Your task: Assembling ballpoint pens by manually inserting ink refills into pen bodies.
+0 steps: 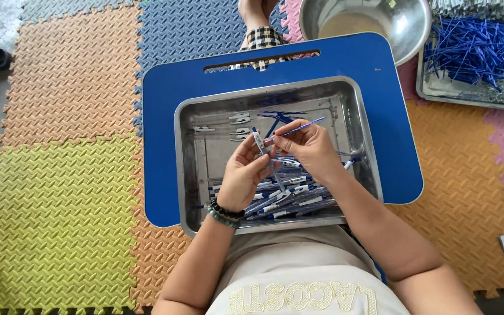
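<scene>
While over ribbed steel tray [189, 175]: slim blue refill [298, 128], clear barrel [259, 140].

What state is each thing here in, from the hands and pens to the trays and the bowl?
left hand: holding clear pen barrel
right hand: pinching blue refill
steel tray: part-filled with pens
steel bowl: nearly empty
side tray: heaped with blue refills

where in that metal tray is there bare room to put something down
The steel tray is bare along its left wall, below the white clips, and in its far right corner. The near half is crowded with pens under the left hand and right hand.
</scene>
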